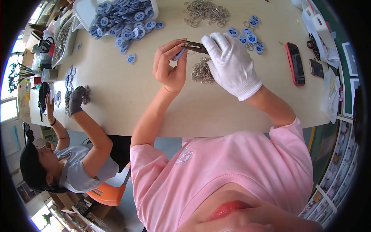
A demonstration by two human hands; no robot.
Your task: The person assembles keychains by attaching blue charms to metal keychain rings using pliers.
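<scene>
Bare left hand pinches a small disc while the gloved right hand grips pliers above a tabletop

Seen from above, a person in a pink shirt (228, 166) sits at a pale tabletop (232, 116), both forearms reaching forward. The left hand (170, 66), bare, pinches a blue disc (178, 55) between thumb and fingers, holding it raised and tilted. The right hand (232, 63), in a white knitted glove, is closed around dark metal pliers (196, 47). Their tips point left, reaching the fingers of the left hand, near the disc; whether they bite on anything is too small to tell.

Just beneath the hands is a heap of silvery metal pieces (203, 72), and a second, looser pile of metal rings (206, 12) sits at the far side. To the far left, blue-and-white discs (127, 23) spill from a white bin (83, 14), with a single disc (131, 58) lying nearer. A cluster of discs with metal fittings (250, 37) lies beyond the gloved hand. Farther right are a red-edged phone (295, 63) and a smaller dark device (316, 68). At left, a co-worker (79, 166) in a dark cap has a grey-gloved hand (77, 99) over more metal pieces.
</scene>
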